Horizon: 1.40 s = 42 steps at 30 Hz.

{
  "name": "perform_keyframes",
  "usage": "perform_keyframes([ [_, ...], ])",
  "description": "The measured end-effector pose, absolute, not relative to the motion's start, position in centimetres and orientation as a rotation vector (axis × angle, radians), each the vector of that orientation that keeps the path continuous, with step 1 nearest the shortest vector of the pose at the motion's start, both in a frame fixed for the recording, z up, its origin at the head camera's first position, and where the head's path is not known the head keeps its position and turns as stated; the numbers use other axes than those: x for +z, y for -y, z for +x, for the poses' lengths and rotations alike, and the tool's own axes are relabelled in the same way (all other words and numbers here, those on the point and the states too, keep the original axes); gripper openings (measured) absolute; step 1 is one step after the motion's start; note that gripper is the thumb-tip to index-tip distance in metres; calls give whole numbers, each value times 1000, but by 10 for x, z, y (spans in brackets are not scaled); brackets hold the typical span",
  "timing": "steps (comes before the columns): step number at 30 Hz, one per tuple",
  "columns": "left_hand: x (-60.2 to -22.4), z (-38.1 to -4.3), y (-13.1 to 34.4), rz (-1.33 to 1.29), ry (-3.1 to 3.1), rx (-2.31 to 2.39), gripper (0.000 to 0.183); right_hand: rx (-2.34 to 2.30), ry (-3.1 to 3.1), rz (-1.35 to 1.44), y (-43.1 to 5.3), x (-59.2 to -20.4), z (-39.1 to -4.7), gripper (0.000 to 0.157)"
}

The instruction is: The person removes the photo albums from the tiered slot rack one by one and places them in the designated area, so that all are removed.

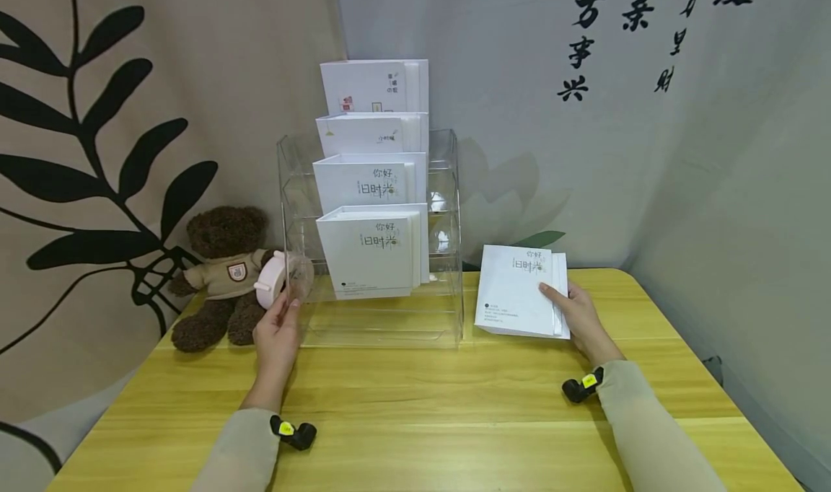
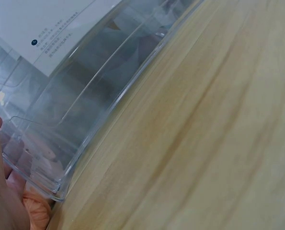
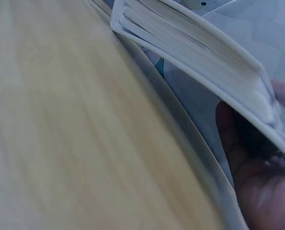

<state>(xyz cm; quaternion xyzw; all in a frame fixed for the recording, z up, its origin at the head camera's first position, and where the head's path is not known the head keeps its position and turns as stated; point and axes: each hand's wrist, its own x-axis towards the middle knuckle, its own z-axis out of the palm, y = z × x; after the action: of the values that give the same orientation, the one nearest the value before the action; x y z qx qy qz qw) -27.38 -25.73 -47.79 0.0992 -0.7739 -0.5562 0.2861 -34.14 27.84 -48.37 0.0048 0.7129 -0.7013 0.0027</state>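
A white rectangular book (image 1: 509,290) with black Chinese lettering is tilted, pinched at its right edge by the right hand (image 1: 582,320). A clear plastic tiered rack (image 1: 383,326), held at its left side by the left hand (image 1: 277,340), stands upright, bearing similar white books (image 1: 366,261).

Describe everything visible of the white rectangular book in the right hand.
The white rectangular book has card-like covers around a thick block of pages. Its front bears dark Chinese characters near the top and small print at lower left; a narrow strip runs along its right edge. It looks closed, tilted and lifted off the yellow wooden table, right of the clear plastic rack. The right hand grips its right edge.
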Motion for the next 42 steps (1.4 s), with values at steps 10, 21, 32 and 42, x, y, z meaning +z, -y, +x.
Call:
perform_keyframes([
  [10, -478, -274, 259, 274, 2092, -1469, 47, -1671, -2617, 16, -277, -491, -347, 98],
  [21, -477, -274, 259, 293, 2063, -1480, 42, -1617, -2660, 31, -271, -489, -347, 92],
  [32, -479, -275, 259, 274, 2073, -1456, 44, -1563, -2677, -67, -273, -487, -347, 87],
  [42, -480, -275, 259, 282, 2087, -1453, 44, -1554, -2662, -66, -274, -489, -345, 91],
])
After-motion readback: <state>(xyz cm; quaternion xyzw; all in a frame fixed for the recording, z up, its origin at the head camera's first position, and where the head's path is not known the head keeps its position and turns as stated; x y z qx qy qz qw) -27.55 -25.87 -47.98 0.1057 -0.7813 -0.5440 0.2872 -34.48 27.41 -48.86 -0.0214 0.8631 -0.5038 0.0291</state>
